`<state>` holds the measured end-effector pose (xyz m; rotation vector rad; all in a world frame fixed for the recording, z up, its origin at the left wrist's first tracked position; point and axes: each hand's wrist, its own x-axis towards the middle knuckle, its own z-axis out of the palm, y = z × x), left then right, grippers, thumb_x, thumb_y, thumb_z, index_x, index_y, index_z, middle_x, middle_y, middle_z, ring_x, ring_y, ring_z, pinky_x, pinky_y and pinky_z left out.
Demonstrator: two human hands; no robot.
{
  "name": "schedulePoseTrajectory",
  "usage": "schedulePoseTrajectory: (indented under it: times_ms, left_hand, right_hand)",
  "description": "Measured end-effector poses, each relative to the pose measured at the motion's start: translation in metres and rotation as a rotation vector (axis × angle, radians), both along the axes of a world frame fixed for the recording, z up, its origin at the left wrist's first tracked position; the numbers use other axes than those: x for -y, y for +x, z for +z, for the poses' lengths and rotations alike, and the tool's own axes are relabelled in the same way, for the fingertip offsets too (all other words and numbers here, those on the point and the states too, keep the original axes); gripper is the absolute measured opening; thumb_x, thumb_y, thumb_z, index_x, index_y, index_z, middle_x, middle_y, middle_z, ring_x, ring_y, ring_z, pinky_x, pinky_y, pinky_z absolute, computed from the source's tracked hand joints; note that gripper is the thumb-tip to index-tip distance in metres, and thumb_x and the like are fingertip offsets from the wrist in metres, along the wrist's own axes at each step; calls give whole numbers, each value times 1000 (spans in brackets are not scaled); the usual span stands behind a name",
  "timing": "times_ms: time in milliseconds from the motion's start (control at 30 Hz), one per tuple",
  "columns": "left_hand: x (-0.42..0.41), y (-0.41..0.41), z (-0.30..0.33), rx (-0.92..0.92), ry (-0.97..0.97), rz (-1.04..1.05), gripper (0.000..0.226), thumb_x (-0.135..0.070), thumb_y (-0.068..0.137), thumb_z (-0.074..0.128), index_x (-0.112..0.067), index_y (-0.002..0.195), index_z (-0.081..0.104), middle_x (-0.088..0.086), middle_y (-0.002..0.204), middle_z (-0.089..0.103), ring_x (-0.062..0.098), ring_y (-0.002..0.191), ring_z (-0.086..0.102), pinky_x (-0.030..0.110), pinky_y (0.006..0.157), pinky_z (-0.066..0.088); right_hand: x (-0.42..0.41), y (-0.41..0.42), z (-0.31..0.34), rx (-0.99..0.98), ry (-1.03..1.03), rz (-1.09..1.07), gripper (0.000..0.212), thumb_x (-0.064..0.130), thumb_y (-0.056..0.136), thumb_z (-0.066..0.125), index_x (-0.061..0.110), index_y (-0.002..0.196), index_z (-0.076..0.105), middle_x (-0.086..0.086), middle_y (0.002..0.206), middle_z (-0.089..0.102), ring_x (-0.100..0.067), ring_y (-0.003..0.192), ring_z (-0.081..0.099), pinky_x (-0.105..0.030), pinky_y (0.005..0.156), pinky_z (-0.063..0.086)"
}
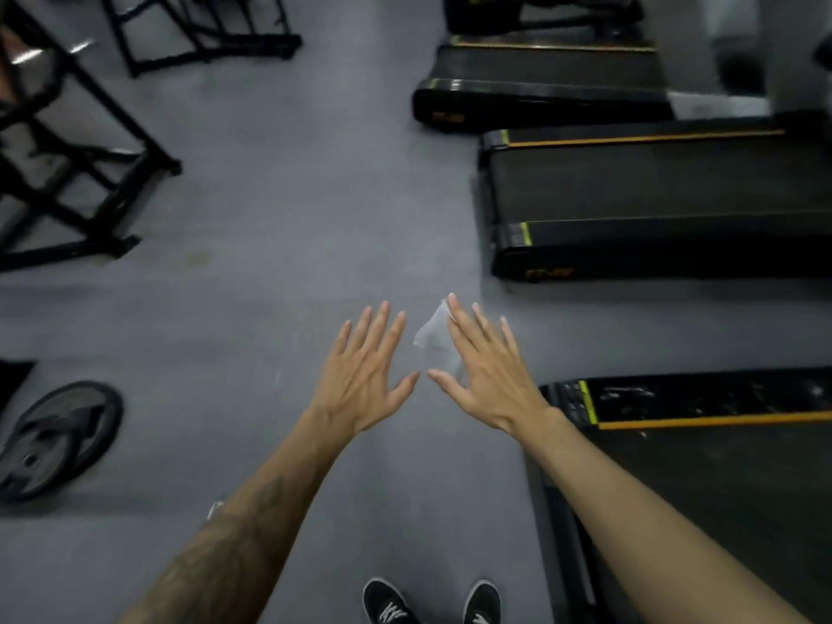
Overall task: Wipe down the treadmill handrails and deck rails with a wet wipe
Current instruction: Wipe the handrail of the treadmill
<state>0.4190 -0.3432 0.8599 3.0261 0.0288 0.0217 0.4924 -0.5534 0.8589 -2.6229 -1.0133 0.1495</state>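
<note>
Both my hands are held out flat over the grey floor, palms down, fingers straight and spread. My left hand [367,376] holds nothing. A thin, pale wet wipe [434,337] hangs at the inner edge of my right hand [484,371], between its index finger and thumb; how it is held is hidden under the hand. The nearest treadmill deck [720,400], black with a yellow-orange stripe along its side rail, lies just right of my right wrist. No handrail is in view.
Two more treadmill decks [653,186] [540,72] lie farther off at the right. Black steel rack frames [81,168] stand at the left and top left. Weight plates [54,439] lie on the floor at the left. My black shoes [391,601] show at the bottom.
</note>
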Motion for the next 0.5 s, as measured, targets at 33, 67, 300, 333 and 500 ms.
schedulePoseTrajectory:
  times_ms: [33, 67, 300, 333, 500]
  left_hand:
    - [18, 12, 1, -1, 15, -40, 86, -63, 100, 40, -20, 165, 4, 6, 173, -1, 27, 160, 0, 46, 129, 4]
    - [40, 25, 2, 3, 27, -84, 86, -64, 100, 39, -21, 165, 3, 6, 173, -2, 27, 160, 0, 45, 129, 4]
    - [178, 104, 8, 22, 34, -347, 85, -65, 102, 31, -21, 165, -3, 6, 172, -7, 26, 159, -5, 46, 129, 2]
    - [199, 114, 8, 14, 36, -385, 84, -65, 102, 30, -21, 165, -5, 6, 172, -9, 26, 159, -6, 46, 129, 2]
    - [296, 163, 10, 6, 65, -626, 85, -67, 102, 25, -20, 164, -8, 7, 172, -11, 27, 159, -7, 47, 129, 2]
  right_hand:
    - [22, 4, 1, -4, 14, -52, 91, 69, 98, 31, 22, 164, -9, 16, 167, -25, -21, 159, -10, -55, 127, 3]
    - [49, 8, 2, -8, 28, -108, 90, 69, 98, 31, 22, 164, -9, 16, 167, -25, -20, 159, -10, -55, 127, 3]
    - [199, 23, 4, 1, 65, -412, 92, 62, 100, 43, 28, 162, -15, 19, 166, -27, -16, 158, -10, -51, 129, 4]
    - [219, 23, 5, 3, 61, -453, 91, 61, 101, 44, 29, 162, -15, 19, 166, -26, -15, 158, -11, -50, 129, 3]
    - [304, 25, 9, 19, 16, -680, 89, 60, 101, 41, 25, 164, -11, 13, 169, -21, -15, 158, -9, -49, 129, 5]
